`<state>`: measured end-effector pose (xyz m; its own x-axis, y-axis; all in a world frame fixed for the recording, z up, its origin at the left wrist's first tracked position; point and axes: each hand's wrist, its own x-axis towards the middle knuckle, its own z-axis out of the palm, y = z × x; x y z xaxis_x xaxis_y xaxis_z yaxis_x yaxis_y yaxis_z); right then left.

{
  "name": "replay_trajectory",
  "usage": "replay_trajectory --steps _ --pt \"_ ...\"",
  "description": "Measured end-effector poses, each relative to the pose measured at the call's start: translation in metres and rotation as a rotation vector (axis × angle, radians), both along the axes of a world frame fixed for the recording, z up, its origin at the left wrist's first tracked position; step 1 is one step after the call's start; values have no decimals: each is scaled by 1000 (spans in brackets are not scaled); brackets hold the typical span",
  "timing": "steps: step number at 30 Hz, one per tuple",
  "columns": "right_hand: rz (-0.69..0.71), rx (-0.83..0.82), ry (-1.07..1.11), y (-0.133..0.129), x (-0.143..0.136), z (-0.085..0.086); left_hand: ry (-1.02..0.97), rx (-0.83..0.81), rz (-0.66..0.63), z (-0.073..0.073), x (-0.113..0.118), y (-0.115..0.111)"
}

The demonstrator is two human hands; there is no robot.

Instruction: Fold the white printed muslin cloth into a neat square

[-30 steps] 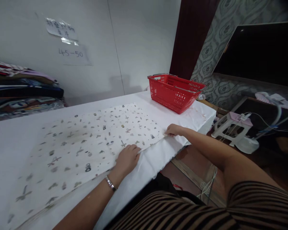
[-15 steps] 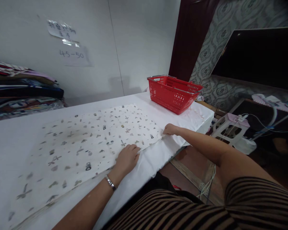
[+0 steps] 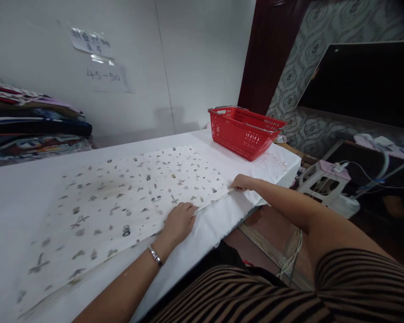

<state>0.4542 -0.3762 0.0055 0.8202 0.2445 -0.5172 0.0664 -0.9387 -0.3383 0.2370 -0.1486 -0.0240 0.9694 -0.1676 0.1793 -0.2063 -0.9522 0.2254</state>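
Observation:
A white cloth printed with small grey and brown motifs lies spread flat on the white-covered table. My left hand, with a silver bracelet at the wrist, is closed on the cloth's near edge around its middle. Farther right, my right hand pinches the near right corner, its fingertips partly hidden. Between the two hands the edge runs fairly straight. Along the near left side, layered edges of fabric show.
A red shopping basket with metal handles stands at the table's far right end. Folded fabrics are stacked at the far left. Beyond the table's right end are a white and pink stool and cables. Paper notes hang on the wall.
The view has shifted very slightly. Both hands keep their places at the cloth's near edge, and the cloth looks nearly the same.

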Motion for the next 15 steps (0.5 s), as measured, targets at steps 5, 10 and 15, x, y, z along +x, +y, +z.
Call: replay_trajectory --steps 5,10,15 --pt "19 -16 -34 7 -5 3 4 84 40 1 -3 -1" --pt "-14 27 -90 10 -11 -2 9 142 115 1 -5 -3" --pt "-66 184 -78 -4 -13 0 34 172 147 1 -4 -5"
